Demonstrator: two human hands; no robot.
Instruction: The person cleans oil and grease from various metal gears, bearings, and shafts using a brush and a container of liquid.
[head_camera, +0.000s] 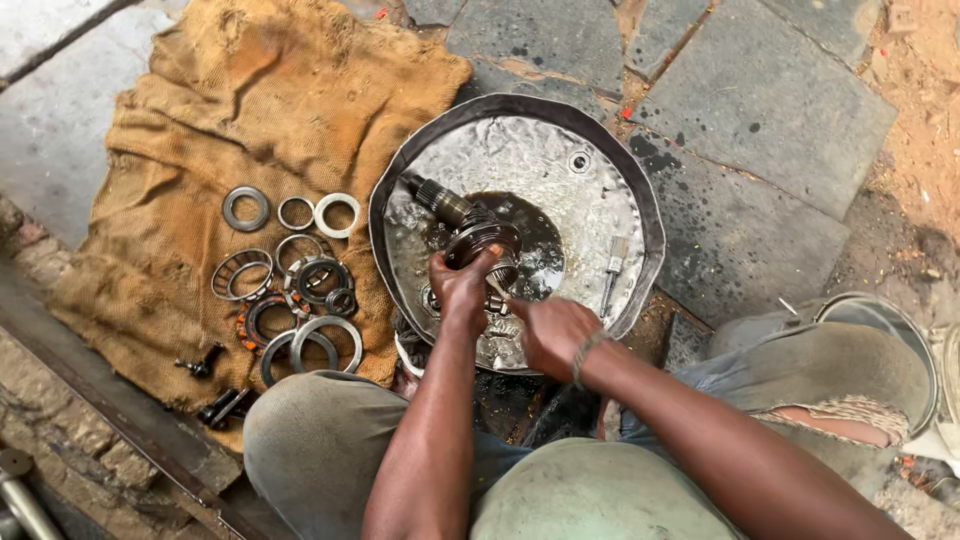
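A: What's he got in the pan?

B: Splined gear shaft (468, 222), lying tilted in the round metal basin (640, 200), lower end in a dark oily puddle (540, 255). Left hand (462, 285) is clamped on the gear end of it, fingers wrapped over the top.

A: Right hand?

B: Right hand (552, 332) is just beside the left, near the basin's front rim. Fingers curled around something small at the shaft's base; can't tell what, it's hidden. Hands are close but not touching.

A: Anything else in the basin?

B: A small brush-like tool (612, 268) lying on the right side, apart from the shaft.

A: Other parts?

B: Laid out on a burlap sack (250, 90) left of the basin: bearing rings and races (300, 290), a few bolts (205, 362) near the sack's front edge. Well apart from both hands. Stone slab floor (760, 110) underneath, second metal bowl (900, 330) by his right knee.
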